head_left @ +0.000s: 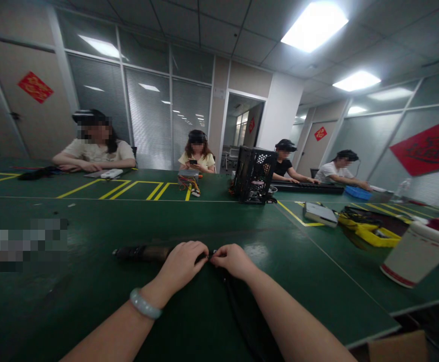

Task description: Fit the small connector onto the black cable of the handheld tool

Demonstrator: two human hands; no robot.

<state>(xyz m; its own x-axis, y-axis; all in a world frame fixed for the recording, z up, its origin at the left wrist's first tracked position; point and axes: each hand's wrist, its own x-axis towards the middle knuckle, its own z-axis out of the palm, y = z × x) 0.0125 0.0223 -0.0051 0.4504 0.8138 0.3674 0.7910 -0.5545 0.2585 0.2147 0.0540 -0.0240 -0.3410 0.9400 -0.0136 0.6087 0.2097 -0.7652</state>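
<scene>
Together, left hand (185, 259) curled round a dark cylindrical tool (144, 253), right hand (232, 259) pinching a black cord (231, 299), green tabletop (91, 296) below.

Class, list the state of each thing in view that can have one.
Left hand, pinched closed, contents unclear
Right hand, pinched closed, contents unclear
Dark cylindrical object, lying flat, partly covered by left hand
Computer case, standing upright
Phone, held by a co-worker
Ceiling lights, lit
Blinds, lowered
Leftmost door, shut
Middle doorway, open
</scene>
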